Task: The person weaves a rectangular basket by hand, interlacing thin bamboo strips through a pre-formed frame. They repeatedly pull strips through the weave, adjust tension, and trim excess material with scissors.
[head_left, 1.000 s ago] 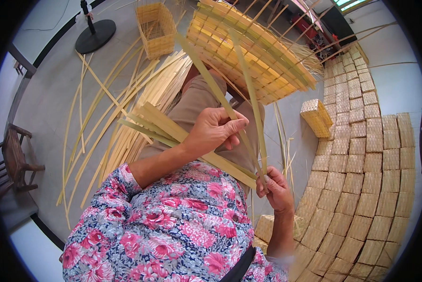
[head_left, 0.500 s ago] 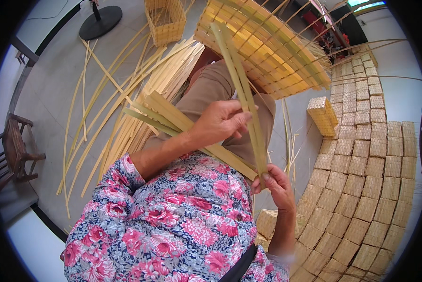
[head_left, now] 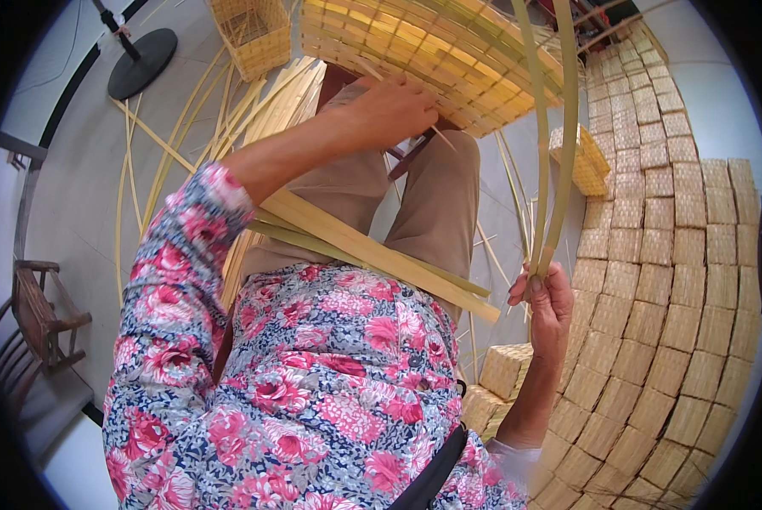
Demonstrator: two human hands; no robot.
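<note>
My left hand [head_left: 398, 106] reaches forward to the lower edge of a large yellow woven panel [head_left: 432, 51] with bent fingers; what it grips is hidden, though a thin stick pokes out beside it. At my right side, my right hand [head_left: 541, 285] pinches two long green-yellow strips [head_left: 566, 127] that rise upright past the panel. Several wide, flat pale strips [head_left: 372, 255] lie crossed over my lap on brown trousers, with a narrower green one under them.
Loose strips [head_left: 177, 136] cover the floor at left. Nearby stand a small woven basket [head_left: 258, 42], a yellow woven box [head_left: 589, 170], a black round stand base [head_left: 141, 64] and a wooden chair [head_left: 54, 314]. Many small woven pieces [head_left: 670, 323] are laid out along the right.
My left hand has left the green strips and moved forward to the panel. My right hand has shifted rightward and upward, and its strips now stand more upright, toward the right.
</note>
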